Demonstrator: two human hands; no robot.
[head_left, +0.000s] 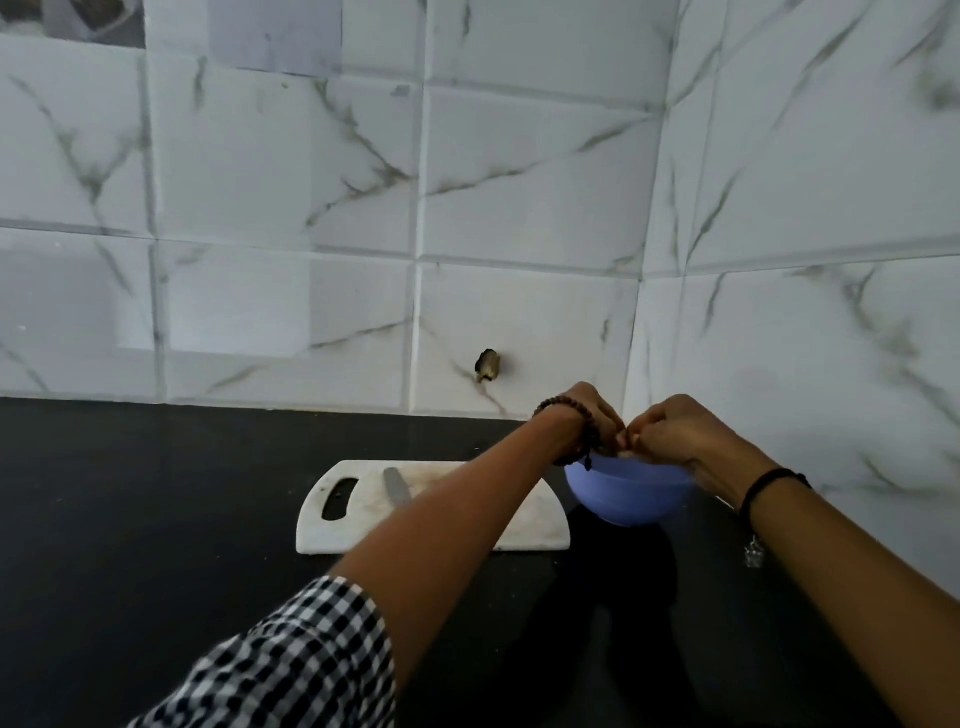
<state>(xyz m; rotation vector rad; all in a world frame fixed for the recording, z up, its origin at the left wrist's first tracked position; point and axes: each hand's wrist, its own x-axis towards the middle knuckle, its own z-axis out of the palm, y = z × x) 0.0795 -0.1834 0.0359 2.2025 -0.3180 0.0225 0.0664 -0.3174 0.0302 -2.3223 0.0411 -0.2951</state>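
Hovering just above the blue bowl (628, 496), a small piece (625, 442), too hidden to identify, is pinched by both the left hand (589, 415) and the right hand (675, 431), probably so scraps fall inside. The cutting board (358, 530) and knife (397, 486) lie beside the bowl.

L hand (589, 413), R hand (672, 431), curled, fingertips touching
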